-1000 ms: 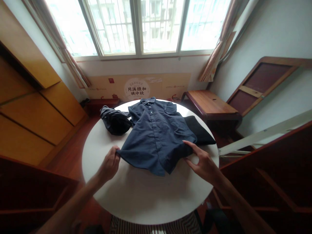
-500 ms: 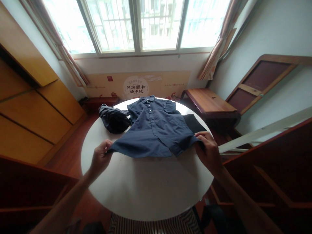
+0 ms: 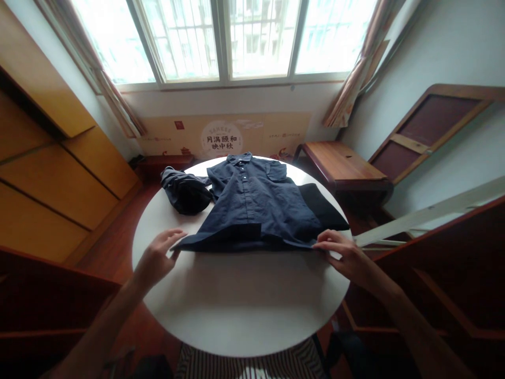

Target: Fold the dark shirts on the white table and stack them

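The left hand (image 3: 154,259), left of the frame's centre, is nearly closed, thumb against fingers on one hem corner of a dark navy, short-sleeved, button-front cloth shirt (image 3: 268,197); the right hand (image 3: 342,251), right of centre, pinches the opposite corner between thumb and fingertips, its palm partly open. Between them the hem runs almost level across the frame, with a piece of the front edge turned up near the middle. To do this step well, I would keep both pinches light and equally high, draw them gently apart until the hem is taut, and smooth that turned-up piece before letting go. The shirt lies in the middle of the frame, front up, its collar (image 3: 241,157) pointing to the top and its hem to the bottom; its long axis, traced by the button placket (image 3: 246,197), runs nearly vertically. Beyond it, a crumpled grey-and-black fabric bundle (image 3: 185,190) sits left of the shirt, and a flat black cloth (image 3: 325,208) lies against its right side, all on a round white table (image 3: 244,310).
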Demonstrator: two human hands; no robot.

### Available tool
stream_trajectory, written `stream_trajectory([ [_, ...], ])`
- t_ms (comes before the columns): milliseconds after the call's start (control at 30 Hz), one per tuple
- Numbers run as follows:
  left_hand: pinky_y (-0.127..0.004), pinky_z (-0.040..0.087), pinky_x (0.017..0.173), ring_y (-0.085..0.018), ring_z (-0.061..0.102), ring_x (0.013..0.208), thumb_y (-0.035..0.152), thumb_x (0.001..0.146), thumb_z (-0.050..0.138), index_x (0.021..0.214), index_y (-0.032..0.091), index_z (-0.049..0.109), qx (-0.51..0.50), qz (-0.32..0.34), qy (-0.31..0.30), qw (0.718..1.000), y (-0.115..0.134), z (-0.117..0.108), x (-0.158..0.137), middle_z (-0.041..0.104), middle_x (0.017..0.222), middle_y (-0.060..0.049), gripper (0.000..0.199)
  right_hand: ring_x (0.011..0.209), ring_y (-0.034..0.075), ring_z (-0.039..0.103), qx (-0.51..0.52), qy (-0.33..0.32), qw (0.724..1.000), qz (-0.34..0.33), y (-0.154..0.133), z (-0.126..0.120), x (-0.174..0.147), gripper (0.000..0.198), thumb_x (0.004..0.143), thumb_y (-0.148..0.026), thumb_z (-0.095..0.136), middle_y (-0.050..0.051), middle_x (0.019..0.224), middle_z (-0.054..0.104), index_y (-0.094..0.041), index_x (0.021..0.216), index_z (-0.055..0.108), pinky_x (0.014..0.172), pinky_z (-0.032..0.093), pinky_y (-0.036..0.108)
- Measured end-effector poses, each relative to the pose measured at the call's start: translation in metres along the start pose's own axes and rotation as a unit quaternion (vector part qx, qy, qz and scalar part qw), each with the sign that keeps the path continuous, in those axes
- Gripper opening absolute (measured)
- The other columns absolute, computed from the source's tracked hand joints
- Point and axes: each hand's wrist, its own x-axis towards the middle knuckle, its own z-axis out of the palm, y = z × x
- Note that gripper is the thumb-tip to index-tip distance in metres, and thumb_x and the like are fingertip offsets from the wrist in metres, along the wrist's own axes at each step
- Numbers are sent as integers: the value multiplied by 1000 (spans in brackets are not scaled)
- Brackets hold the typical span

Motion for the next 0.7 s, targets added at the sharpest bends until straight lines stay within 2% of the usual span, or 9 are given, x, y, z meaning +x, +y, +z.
stream_trajectory([
  [67, -42, 48, 102, -26, 58, 118, 5, 78, 50, 127, 21, 60, 3, 53, -51, 997, 4, 6, -9, 62, 127, -11, 52, 91, 20, 65, -9, -37, 999, -16, -1, 6, -11, 23, 84, -10, 57, 8, 98, 65, -22, 95, 73, 80, 56, 32],
  [133, -44, 47, 103, -25, 57, 119, 0, 74, 49, 133, 22, 56, 7, 97, -88, 991, 14, 13, -17, 60, 130, -10, 63, 97, 21, 64, -25, -75, 996, -28, -4, 16, -19, 34, 79, -4, 56, 9, 105, 65, -22, 104, 71, 84, 56, 34],
  [233, -44, 48, 101, -25, 59, 114, 1, 78, 51, 133, 24, 56, 8, 160, -120, 980, 33, 25, -19, 62, 126, -9, 60, 102, 23, 62, -55, -106, 991, -58, -10, 33, -23, 44, 76, -1, 54, 11, 108, 65, -20, 113, 68, 88, 54, 40],
  [367, -40, 54, 86, -23, 64, 98, 6, 86, 50, 133, 19, 55, 11, 219, -150, 964, 50, 38, -7, 68, 112, -11, 49, 97, 24, 62, -89, -112, 986, -86, -20, 47, -17, 30, 85, -8, 54, 12, 103, 67, -17, 110, 68, 87, 53, 44],
  [433, -34, 54, 76, -20, 66, 84, 9, 92, 46, 125, 18, 60, 13, 249, -147, 957, 53, 41, -1, 70, 99, -9, 37, 92, 23, 63, -92, -110, 985, -98, -26, 49, -12, 23, 92, -13, 51, 11, 98, 68, -17, 106, 69, 84, 54, 43],
  [533, -29, 52, 67, -16, 64, 72, 12, 97, 43, 110, 18, 64, 1, 266, -96, 959, 54, 42, 5, 69, 86, -7, 26, 89, 20, 66, -55, -79, 990, -106, -32, 41, -5, 24, 97, -16, 46, 10, 94, 71, -18, 104, 69, 81, 56, 38],
  [633, -29, 50, 64, -15, 61, 63, 13, 97, 46, 107, 17, 64, -21, 277, -41, 960, 55, 33, 3, 66, 75, -4, 21, 100, 20, 68, -11, -40, 994, -100, -33, 23, -3, 25, 97, -15, 47, 10, 104, 73, -19, 110, 68, 90, 55, 38],
  [700, -28, 48, 62, -14, 59, 59, 13, 97, 46, 108, 17, 64, -25, 293, -39, 955, 59, 25, 0, 64, 69, -3, 21, 105, 20, 67, -6, -45, 993, -106, -34, 10, -4, 26, 97, -14, 49, 9, 108, 73, -20, 111, 68, 96, 54, 40],
])
